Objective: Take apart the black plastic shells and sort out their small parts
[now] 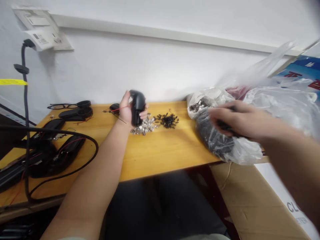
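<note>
My left hand is wrapped round a black curved plastic housing, held upright above the table near the wall. Thin red and black wires stick out to its left. Just below it on the table lies a pile of small shiny metal pieces. To the right of that is a heap of small black parts. My right hand, blurred by motion, is closed over a clear plastic bag of dark parts. Something dark shows between its fingers, too smeared to name.
An open white bag with metal pieces stands behind the dark bag, beside more clear plastic. On the left lie several black housings and a pair of glasses. A black cable hangs across the left side. Cardboard is below right.
</note>
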The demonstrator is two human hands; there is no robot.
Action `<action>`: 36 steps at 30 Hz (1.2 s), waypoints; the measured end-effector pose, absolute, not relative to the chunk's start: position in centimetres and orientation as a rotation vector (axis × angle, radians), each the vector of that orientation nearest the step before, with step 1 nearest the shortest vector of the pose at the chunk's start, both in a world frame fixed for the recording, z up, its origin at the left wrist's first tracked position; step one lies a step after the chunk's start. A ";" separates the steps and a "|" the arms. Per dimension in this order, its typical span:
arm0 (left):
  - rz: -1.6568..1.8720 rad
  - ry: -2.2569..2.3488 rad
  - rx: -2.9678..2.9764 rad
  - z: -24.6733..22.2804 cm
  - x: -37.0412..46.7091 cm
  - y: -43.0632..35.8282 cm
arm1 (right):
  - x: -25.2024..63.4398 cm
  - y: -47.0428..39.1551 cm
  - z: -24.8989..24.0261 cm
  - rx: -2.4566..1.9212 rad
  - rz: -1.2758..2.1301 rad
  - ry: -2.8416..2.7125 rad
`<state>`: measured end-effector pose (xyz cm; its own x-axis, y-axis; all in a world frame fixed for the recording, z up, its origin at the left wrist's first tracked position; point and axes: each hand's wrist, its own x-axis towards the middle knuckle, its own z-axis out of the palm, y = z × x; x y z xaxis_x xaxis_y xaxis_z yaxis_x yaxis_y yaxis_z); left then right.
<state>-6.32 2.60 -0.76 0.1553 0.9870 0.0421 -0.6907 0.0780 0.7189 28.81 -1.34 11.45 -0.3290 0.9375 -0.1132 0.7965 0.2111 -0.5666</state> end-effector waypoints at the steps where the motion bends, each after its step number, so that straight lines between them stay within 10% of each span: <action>1: 1.342 0.536 0.698 -0.7 -6.2 2.5 | 25.7 -0.8 10.5 -1.601 0.909 -2.301; 13: 1.336 0.513 0.691 -0.6 -5.8 2.3 | 12.7 6.9 -2.2 -1.604 0.017 -2.546; 36: 1.289 0.587 0.728 -1.0 -5.8 2.5 | 14.8 6.8 -0.8 -1.289 0.332 -2.640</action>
<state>-5.78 2.50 -1.02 0.1921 0.9813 0.0091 -0.6371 0.1177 0.7618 14.78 6.85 -0.84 -0.6061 0.7925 0.0677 0.7511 0.5983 -0.2791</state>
